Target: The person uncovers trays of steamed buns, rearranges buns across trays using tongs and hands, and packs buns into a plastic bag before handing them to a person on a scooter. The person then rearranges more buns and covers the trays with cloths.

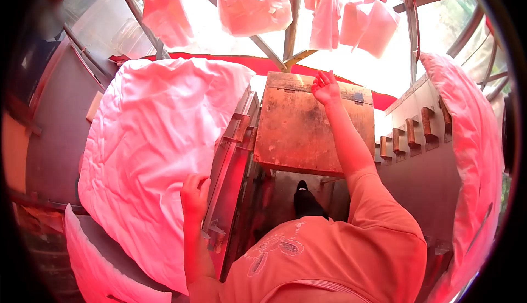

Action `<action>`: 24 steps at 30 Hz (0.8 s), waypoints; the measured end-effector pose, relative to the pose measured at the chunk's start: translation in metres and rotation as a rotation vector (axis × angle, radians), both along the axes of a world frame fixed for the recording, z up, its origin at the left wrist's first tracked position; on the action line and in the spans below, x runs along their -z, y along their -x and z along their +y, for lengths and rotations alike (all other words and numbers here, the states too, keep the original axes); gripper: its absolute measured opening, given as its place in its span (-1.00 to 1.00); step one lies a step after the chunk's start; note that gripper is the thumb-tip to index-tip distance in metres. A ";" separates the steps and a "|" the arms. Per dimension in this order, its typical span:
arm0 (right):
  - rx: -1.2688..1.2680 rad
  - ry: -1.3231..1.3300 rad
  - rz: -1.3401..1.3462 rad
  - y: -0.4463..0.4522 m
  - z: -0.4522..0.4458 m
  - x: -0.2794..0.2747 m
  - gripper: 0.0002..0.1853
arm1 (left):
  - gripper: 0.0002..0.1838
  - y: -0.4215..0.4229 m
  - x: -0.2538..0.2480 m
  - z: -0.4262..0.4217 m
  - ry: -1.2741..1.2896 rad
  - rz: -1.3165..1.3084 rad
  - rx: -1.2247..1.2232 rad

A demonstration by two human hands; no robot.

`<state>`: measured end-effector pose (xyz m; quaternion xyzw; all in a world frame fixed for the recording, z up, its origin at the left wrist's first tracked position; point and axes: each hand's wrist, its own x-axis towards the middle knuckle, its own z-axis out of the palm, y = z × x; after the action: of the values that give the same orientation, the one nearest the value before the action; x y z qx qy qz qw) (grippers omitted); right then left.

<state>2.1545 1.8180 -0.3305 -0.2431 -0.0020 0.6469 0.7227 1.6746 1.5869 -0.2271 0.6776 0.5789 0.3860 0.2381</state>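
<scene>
Bathed in rosy light, a person in a short-sleeved shirt [329, 256] works bare-handed between a quilt and a wooden chest. The left hand [194, 197], its fingers loosely curled, is at the near right edge of the rumpled quilt [156, 138], which spreads away to that hand's left and beyond it; whether the fingers grip the fabric cannot be told. Just right of the same hand runs the edge of a metal frame [224, 154]. The right hand [326, 89] is raised with fingers parted and nothing visible in its grasp, in front of the upper part of the worn chest [304, 132]; contact cannot be made out. A metal hasp [358, 98] sits to that hand's right, and beyond the fingers hang pale bags [255, 10]. Farther right of the right hand are a row of wooden blocks [410, 132] and a second padded cover [466, 132]. Below it, past the chest's lower edge, shows a black shoe [301, 186].
</scene>
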 end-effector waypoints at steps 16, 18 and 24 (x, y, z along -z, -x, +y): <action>-0.037 -0.217 -0.482 -0.032 -0.038 -0.028 -0.86 | -0.53 -0.385 0.038 0.269 1.070 -1.582 0.732; -0.167 -0.184 -0.691 -0.031 -0.073 -0.017 -0.78 | -0.58 -0.408 0.040 0.287 1.035 -1.724 0.872; -0.222 -0.336 -0.185 -0.112 -0.142 -0.022 -0.18 | -0.60 -0.401 -0.022 0.223 0.836 -1.255 0.842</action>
<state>2.2664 1.6760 -0.3089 -0.1757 -0.2029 0.6881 0.6742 2.0759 1.8097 -0.2051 0.3539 0.1355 0.3241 0.8668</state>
